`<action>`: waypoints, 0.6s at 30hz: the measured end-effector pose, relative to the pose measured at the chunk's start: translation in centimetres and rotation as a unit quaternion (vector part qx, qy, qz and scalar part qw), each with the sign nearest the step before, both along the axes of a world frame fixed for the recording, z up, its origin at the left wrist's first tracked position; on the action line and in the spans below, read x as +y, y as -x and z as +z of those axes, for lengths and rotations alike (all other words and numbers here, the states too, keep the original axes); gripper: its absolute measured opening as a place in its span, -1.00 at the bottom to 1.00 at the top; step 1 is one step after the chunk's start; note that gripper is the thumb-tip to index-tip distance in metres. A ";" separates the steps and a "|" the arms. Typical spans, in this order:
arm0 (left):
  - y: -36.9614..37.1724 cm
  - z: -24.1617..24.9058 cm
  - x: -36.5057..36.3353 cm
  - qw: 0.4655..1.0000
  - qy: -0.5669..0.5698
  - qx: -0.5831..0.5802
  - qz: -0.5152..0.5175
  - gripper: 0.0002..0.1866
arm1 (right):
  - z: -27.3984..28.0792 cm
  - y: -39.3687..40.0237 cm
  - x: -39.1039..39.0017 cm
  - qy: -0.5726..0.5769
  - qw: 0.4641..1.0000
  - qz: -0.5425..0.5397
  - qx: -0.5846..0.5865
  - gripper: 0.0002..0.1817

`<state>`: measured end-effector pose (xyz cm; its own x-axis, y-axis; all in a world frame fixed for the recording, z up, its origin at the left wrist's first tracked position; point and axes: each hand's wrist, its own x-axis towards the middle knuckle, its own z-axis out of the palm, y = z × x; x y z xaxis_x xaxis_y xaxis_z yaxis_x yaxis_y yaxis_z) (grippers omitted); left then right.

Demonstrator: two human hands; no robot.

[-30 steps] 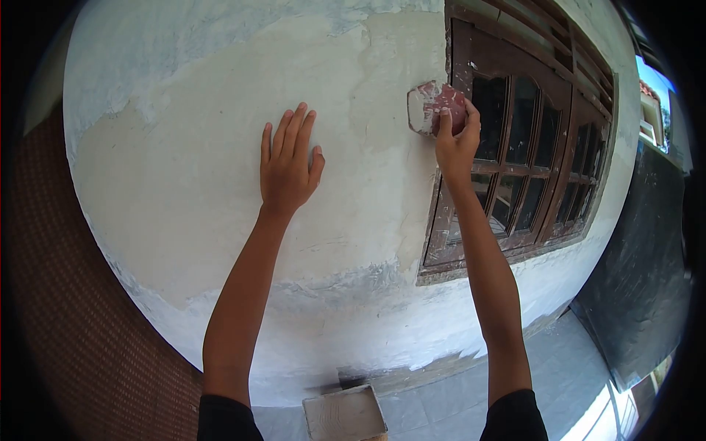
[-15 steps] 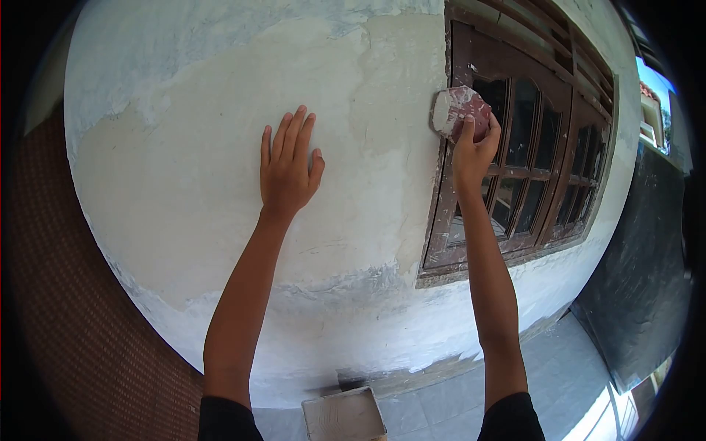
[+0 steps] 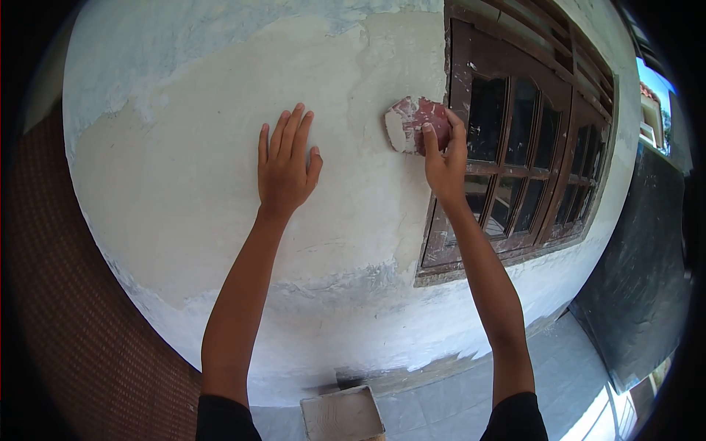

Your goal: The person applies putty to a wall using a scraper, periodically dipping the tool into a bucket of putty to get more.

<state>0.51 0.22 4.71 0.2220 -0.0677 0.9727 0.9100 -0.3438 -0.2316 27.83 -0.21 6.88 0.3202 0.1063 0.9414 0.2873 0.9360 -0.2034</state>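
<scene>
The wall (image 3: 220, 184) fills most of the view, a wide cream patch across its middle with ragged edges that give way to bluish white above and below. At the far left, a brown woven surface (image 3: 88, 294) runs down the side of the view. To the right, set into the wall, is a window (image 3: 526, 170) with a brown frame, dark panes and slats above; pale flecks dot the wood. Beyond it hangs or leans a black sheet (image 3: 632, 272); which of the two, I cannot tell. Below the wall lies a grey floor (image 3: 456, 393), brightly lit at its right end. Two bare arms (image 3: 246, 309) reach up from short black sleeves (image 3: 224, 419). Between them, at the bottom edge of the view, is a tray (image 3: 338, 393), its inside coated with something pale. The left hand (image 3: 285, 165) lies spread on the cream patch, palm to the wall, fingers upward and thumb apart. The right hand (image 3: 446, 165), near the window's left edge, pinches a red tool (image 3: 412, 121) between the thumb on its near face and fingers round its right side. Smeared with white, the tool is at the wall just left of the window; how firmly it presses, I cannot tell.
</scene>
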 end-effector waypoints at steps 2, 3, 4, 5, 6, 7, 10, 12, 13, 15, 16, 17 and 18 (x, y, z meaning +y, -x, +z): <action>0.0 -0.1 0.0 1.000 0.001 0.000 -0.003 -0.41 | -0.8 0.0 -0.2 0.061 0.946 -0.285 -0.141 -0.55; 0.0 -0.1 -0.1 1.000 0.003 0.002 -0.003 -0.40 | -0.7 -0.2 -0.2 0.064 0.946 -0.285 -0.141 -0.55; 0.0 -0.1 -0.1 1.000 0.003 0.002 -0.003 -0.40 | -0.1 -0.7 -0.2 0.054 0.976 -0.205 -0.049 -0.55; 0.0 -0.1 -0.1 1.000 0.002 0.002 -0.003 -0.40 | 0.6 -1.1 0.0 0.043 0.991 -0.120 0.044 -0.55; 0.0 -0.1 0.0 1.000 0.003 -0.001 0.000 -0.40 | 1.1 -1.3 0.1 0.030 0.990 -0.033 0.135 -0.56; -0.1 -0.1 0.0 1.000 0.004 -0.004 0.003 -0.41 | 1.1 -1.3 0.4 0.020 0.985 0.059 0.162 -0.55; 0.0 -0.1 0.0 1.000 0.000 -0.002 -0.001 -0.41 | -0.5 -0.9 1.6 0.018 0.998 -0.063 -0.025 -0.52; 0.0 -0.1 0.0 1.000 0.003 0.000 -0.001 -0.41 | -0.7 -0.7 1.2 0.034 0.983 -0.157 -0.089 -0.51; 0.0 -0.1 0.0 1.000 0.002 -0.001 0.002 -0.41 | -0.2 -1.1 1.8 0.051 0.990 -0.133 -0.018 -0.52; -0.1 -0.2 -0.1 1.000 0.002 -0.002 0.003 -0.41 | 0.9 -1.5 1.1 0.051 0.988 -0.108 0.092 -0.52; -0.1 -0.1 0.0 1.000 -0.001 -0.003 0.005 -0.41 | 1.2 -1.3 1.1 0.048 0.989 -0.106 0.091 -0.52; 0.0 -0.1 -0.1 1.000 -0.001 -0.004 0.006 -0.41 | 1.3 -1.0 0.8 0.038 0.994 -0.041 0.091 -0.52; 0.0 -0.1 -0.1 1.000 0.001 -0.004 0.007 -0.41 | 1.3 -0.8 0.5 0.029 0.995 0.023 0.091 -0.52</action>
<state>0.55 0.12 4.61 0.2154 -0.0628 0.9745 0.9164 -0.3316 -0.2240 28.68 0.26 8.17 0.4781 0.1780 0.8601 0.1976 0.9323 -0.3029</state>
